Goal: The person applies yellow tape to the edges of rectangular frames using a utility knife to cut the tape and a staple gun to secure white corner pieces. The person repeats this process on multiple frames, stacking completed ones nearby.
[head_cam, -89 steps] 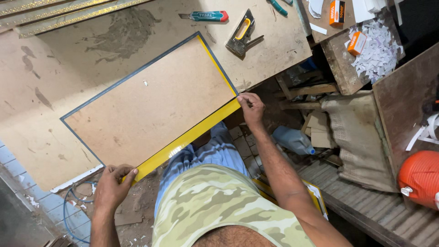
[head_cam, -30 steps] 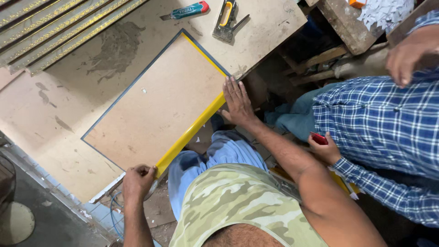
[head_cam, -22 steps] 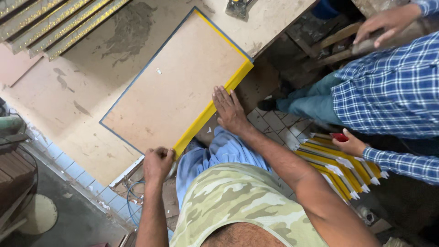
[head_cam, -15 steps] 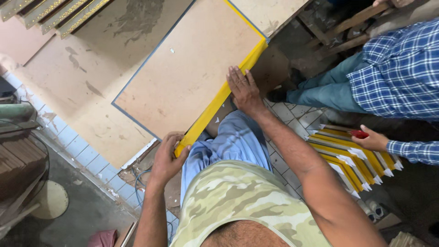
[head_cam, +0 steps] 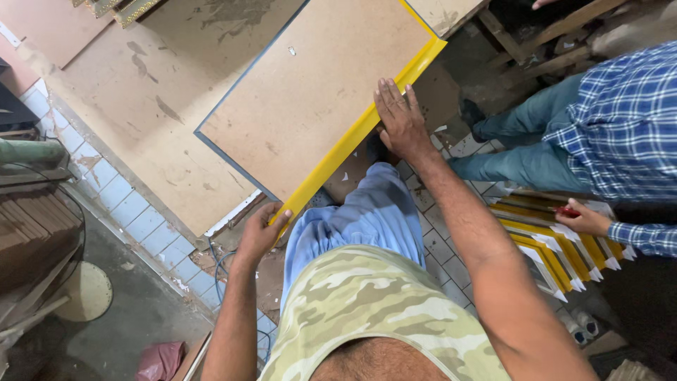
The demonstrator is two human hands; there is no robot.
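1. Item under work: a large rectangular framed panel (head_cam: 317, 106), brown fibreboard back facing up, yellow moulding along the near edge and a dark edge on the left. It lies flat on a stained wooden workbench (head_cam: 141, 141), its near long edge and near corner overhanging the bench towards the person
2. Left hand (head_cam: 259, 231): curled round the near corner of the yellow moulding, thumb on top, fingers under; a pinch grip on the corner
3. Right hand (head_cam: 400, 121): fingers spread and pressed flat on the board beside the yellow edge, palm over the rim
4. Handling judgement: the board looks stiff and fairly light for its span, but a mitred frame is likely weak at the corners; the painted moulding may mark or chip, and glass on the hidden face cannot be ruled out
5. Recommended hold: both long sides near mid-length, supported from beneath, kept level
6. Nearby: a second person in a checked shirt (head_cam: 620, 120) crouches over stacked yellow-and-white frames (head_cam: 557, 247) on the tiled floor
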